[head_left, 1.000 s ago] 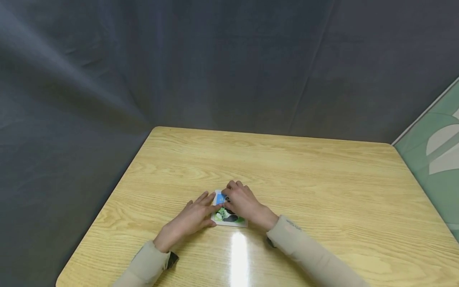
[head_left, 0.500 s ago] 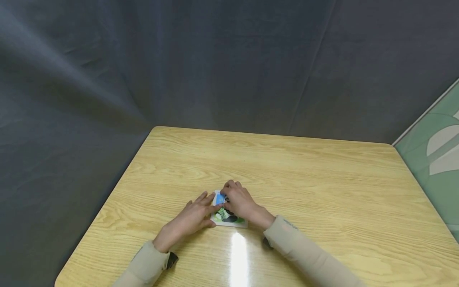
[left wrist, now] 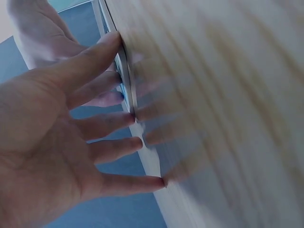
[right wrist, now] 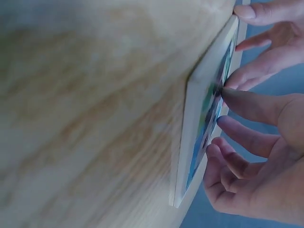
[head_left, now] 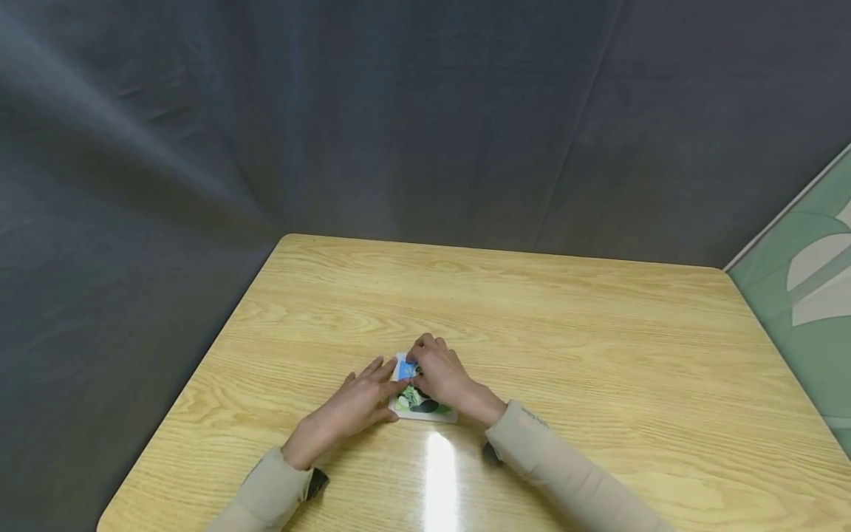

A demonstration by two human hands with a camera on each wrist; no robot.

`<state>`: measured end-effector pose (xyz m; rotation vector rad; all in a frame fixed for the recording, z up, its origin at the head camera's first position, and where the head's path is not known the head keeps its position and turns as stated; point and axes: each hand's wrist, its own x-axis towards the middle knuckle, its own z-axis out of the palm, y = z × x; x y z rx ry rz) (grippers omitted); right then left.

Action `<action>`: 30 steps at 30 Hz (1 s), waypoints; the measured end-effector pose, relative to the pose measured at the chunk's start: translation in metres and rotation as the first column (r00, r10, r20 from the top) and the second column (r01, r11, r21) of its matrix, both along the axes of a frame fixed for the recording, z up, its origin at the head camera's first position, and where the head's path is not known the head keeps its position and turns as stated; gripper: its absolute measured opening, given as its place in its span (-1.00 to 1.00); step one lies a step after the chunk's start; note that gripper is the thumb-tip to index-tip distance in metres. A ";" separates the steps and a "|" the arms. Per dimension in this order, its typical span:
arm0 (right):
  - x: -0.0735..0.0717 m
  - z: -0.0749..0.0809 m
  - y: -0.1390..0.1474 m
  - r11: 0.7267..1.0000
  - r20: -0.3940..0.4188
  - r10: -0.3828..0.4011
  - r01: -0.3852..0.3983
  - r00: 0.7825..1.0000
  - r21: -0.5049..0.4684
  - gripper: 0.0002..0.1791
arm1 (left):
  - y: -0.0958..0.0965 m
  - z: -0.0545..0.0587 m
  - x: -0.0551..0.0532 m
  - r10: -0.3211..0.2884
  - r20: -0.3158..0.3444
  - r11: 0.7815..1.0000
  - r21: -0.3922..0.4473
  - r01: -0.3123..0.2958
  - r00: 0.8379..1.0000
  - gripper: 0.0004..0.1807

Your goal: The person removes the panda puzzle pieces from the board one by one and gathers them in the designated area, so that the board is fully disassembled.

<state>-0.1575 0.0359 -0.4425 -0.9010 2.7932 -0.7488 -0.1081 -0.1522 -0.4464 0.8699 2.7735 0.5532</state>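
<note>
A thin picture board (head_left: pixel 425 408) lies flat on the wooden table, with a white border and a blue, green and black print. My left hand (head_left: pixel 355 403) reaches its left side with spread, nearly straight fingers; one of them lies across onto the print. In the left wrist view, the fingertips (left wrist: pixel 164 182) touch the tabletop and the board's edge. My right hand (head_left: pixel 442 375) is over the board's upper right part and hides some print. The right wrist view shows its thumb and index finger on the picture, slightly apart, other fingers curled; whether they pinch a loose piece is unclear.
The light wooden table (head_left: pixel 565 332) extends around the board on all sides. A dark curtain (head_left: pixel 425 125) hangs behind it and along the left. At the right stands a green and white panel (head_left: pixel 818 295). Glare (head_left: pixel 441 480) shines near the front.
My right hand has shifted slightly left over the board, its fingertips staying on the print. The left hand and the board look much the same; the view has shifted a little.
</note>
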 end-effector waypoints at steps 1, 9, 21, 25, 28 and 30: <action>0.000 0.000 0.000 1.000 -0.001 -0.003 0.003 1.000 0.014 -0.74 | 0.000 0.000 0.000 0.000 -0.001 1.000 0.001 0.000 1.000 -0.39; 0.002 0.004 -0.001 0.998 -0.013 -0.007 0.008 1.000 0.061 -0.66 | -0.001 0.000 0.000 0.000 0.020 1.000 0.016 -0.001 1.000 -0.40; 0.003 0.007 -0.009 0.991 -0.035 -0.039 0.043 0.999 0.126 -0.78 | 0.000 0.002 -0.002 -0.003 0.039 0.999 0.034 0.001 0.999 -0.42; 0.000 0.006 -0.009 0.994 0.005 -0.044 0.043 0.999 0.101 -0.71 | 0.001 0.002 -0.003 0.011 0.058 0.999 0.029 -0.013 0.998 -0.42; -0.002 0.005 -0.006 0.996 0.041 -0.036 0.032 0.999 0.078 -0.67 | 0.001 0.003 -0.002 0.018 0.068 0.999 0.026 -0.019 0.997 -0.43; -0.002 0.005 -0.005 0.997 0.056 -0.031 0.028 0.998 0.066 -0.67 | 0.001 0.002 -0.003 0.019 0.068 0.999 0.025 -0.021 0.997 -0.43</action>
